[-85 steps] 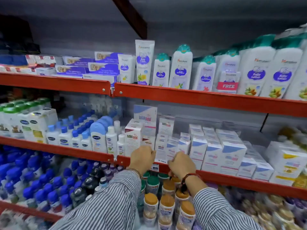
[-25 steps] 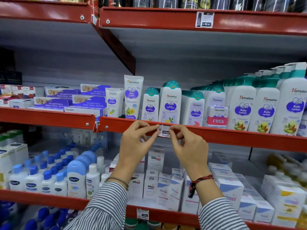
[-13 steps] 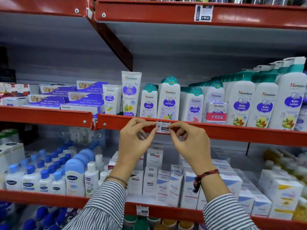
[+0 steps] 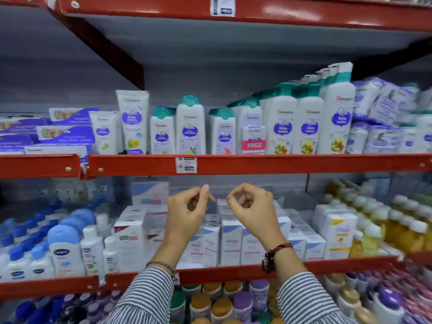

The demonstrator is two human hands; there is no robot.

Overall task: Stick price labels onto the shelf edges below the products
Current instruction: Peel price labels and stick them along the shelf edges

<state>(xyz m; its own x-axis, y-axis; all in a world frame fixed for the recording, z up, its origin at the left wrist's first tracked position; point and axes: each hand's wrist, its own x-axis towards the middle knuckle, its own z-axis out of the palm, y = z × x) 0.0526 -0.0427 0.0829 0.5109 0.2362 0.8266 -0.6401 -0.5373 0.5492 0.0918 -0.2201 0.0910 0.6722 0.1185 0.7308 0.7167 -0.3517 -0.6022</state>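
A small white price label point(image 4: 186, 165) is stuck flat on the red shelf edge point(image 4: 268, 163), below white baby-care bottles with teal caps point(image 4: 190, 127). My left hand point(image 4: 187, 210) and my right hand point(image 4: 251, 206) hover side by side a little below that edge, clear of the label. On each hand thumb and forefinger are pinched together and the other fingers curl in, with nothing between them. Striped sleeves cover both forearms.
Another label point(image 4: 222, 5) sits on the red edge of the shelf above. White cartons point(image 4: 230, 239) fill the shelf behind my hands, blue-capped bottles point(image 4: 65, 249) stand to the left, yellow bottles point(image 4: 397, 228) to the right. Brown-lidded jars point(image 4: 219, 307) stand below.
Both hands have let go of the label and dropped below the shelf edge; the label stays stuck on the edge. The view has shifted to the right.
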